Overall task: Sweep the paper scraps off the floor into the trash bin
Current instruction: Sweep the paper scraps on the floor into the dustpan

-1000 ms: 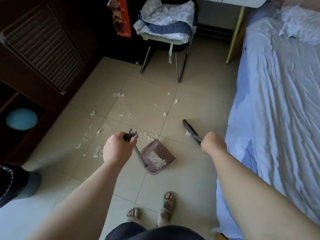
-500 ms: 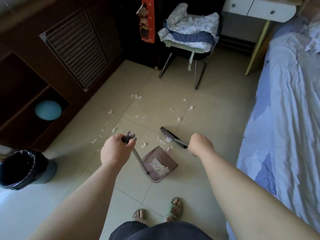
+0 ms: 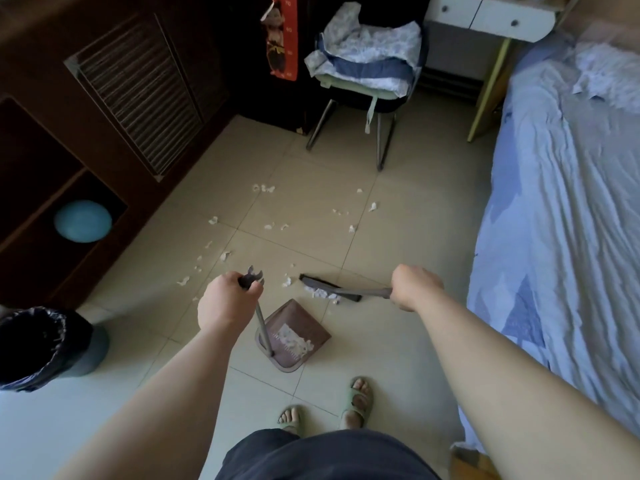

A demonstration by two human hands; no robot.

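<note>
Left hand (image 3: 227, 306) fisted tight on dustpan (image 3: 294, 341) pole; pan sits just below its fingers, scraps (image 3: 294, 342) inside. Right hand (image 3: 414, 285) clenched on broom (image 3: 329, 287) handle, head left of fingers, apparently touching a scrap clump. Bin (image 3: 41, 348) far left.

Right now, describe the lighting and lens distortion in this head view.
Head view: daylight brightens the bed side and the floor tiles, while the cabinet at left stays dim; the wide-angle lens bows its edges; soft overall, yet the scraps by the broom head read clearly.
</note>
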